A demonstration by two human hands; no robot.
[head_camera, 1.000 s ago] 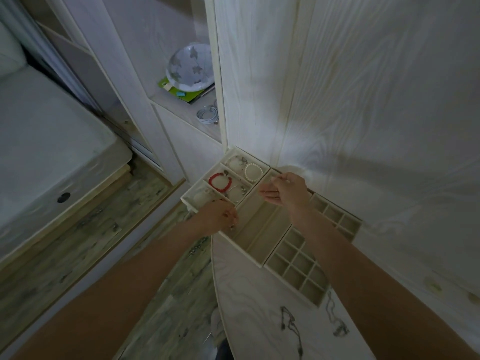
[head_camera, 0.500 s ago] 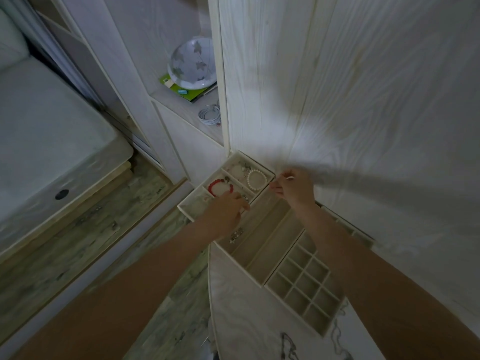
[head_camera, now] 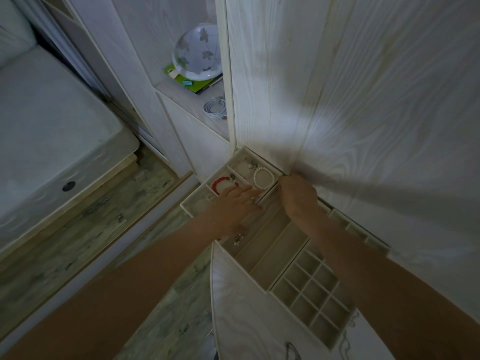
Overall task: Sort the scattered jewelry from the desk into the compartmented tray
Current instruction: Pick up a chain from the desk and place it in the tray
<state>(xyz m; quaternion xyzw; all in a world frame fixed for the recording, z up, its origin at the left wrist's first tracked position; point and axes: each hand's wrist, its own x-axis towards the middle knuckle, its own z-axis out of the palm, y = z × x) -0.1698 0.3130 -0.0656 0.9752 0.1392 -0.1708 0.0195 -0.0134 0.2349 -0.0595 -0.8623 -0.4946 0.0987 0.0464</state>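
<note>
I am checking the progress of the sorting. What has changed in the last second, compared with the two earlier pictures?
The left hand moved forward over the far tray section, its straight fingers now reaching beside the red bracelet. The right hand moved to the far corner by the wall; whether it holds anything I cannot tell. The white bead bracelet, the red bracelet and the empty grid tray stayed in place.

Pale wood-grain wall panels (head_camera: 376,100) fill the right, dimly lit. A shelf (head_camera: 192,102) on the left holds a patterned bowl (head_camera: 197,53) and a coiled cable (head_camera: 215,107). A bed (head_camera: 46,120) stands over grey plank floor (head_camera: 85,229).
</note>
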